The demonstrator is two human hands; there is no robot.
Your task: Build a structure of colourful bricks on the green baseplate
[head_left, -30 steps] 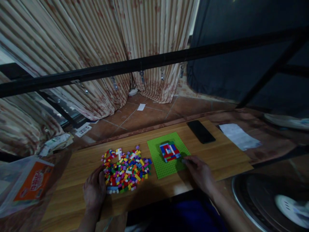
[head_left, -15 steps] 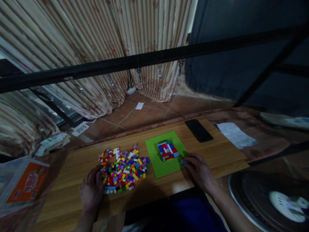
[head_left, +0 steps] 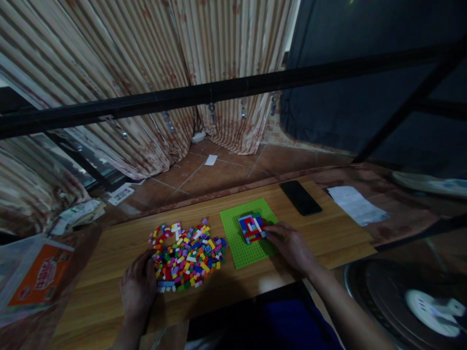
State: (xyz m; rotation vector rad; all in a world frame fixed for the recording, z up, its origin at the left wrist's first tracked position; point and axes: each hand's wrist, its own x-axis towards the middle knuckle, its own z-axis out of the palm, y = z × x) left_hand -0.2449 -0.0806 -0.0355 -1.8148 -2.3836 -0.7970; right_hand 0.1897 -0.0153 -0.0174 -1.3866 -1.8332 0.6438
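A small square structure of red, blue and white toy building bricks (head_left: pixel 251 227) stands on a green studded baseplate (head_left: pixel 237 253). My right hand (head_left: pixel 290 243) reaches in from the right, thumb and fingers pinched at the structure's right edge. The small pale blue building brick in that pinch is mostly hidden by the fingertips. To the left, my left hand (head_left: pixel 139 284) rests on the table against the left side of a loose pile of mixed-colour bricks (head_left: pixel 189 255). Its fingers are loosely bent, with nothing visible in them.
The wooden table (head_left: pixel 98 272) carries a black phone (head_left: pixel 301 197) at the back right. Beyond its right end lies a white paper sheet (head_left: pixel 357 205). A clear box with an orange label (head_left: pixel 40 274) stands at the left. A dark metal rail (head_left: pixel 226 90) crosses above the floor.
My right hand has moved left and slightly away from me, from the baseplate's right edge to the brick structure, with the small brick in its fingers. My left hand has stayed still.
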